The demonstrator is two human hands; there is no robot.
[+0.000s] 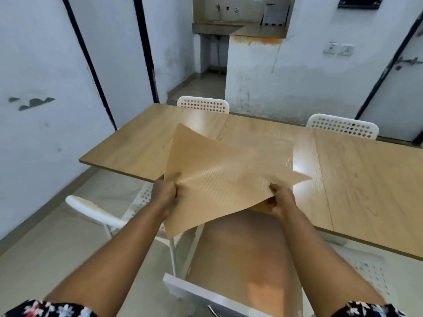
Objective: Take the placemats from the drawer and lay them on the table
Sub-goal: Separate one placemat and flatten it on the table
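Note:
I hold a thin tan placemat (pixel 219 175) with a fine dotted weave in the air, over the near edge of the wooden table (pixel 366 179). It is tilted, with one corner pointing up and another hanging down. My left hand (pixel 166 191) pinches its left edge and my right hand (pixel 280 200) grips its right side. A second tan sheet (pixel 240 248) hangs down below my right hand, toward the bottom of the view; whether that hand also holds it is hidden.
Two white perforated chairs (pixel 203 105) (pixel 343 126) stand at the table's far side. Another white chair (pixel 103 213) is on the near left, and one (pixel 366 275) on the near right. A white edge (pixel 206 296) lies just below my arms. White walls enclose the room.

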